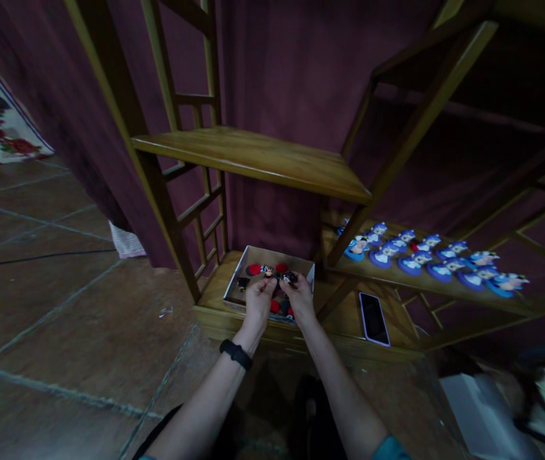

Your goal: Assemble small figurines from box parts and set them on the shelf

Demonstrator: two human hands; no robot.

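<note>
A shallow cardboard box (237,271) stands on the low wooden shelf, with red and black pieces lying in it. Over the box, my left hand (259,301) has its fingers closed on a small figurine (268,271) with a pale face and black-and-white top. My right hand (299,295) is beside it, closed on a second small dark figurine (289,277). The fingertips of both hands nearly meet. Inside the box, a red round piece (253,269) lies at the back left and a black piece (243,283) nearer the left wall. My hands hide part of the box's middle.
A phone (374,318) lies on the low shelf to the right. Several blue-and-white figurines (414,261) stand in rows on a raised shelf. An upper wooden shelf (253,155) overhangs the box. A grey-white box (483,415) sits on the floor at lower right.
</note>
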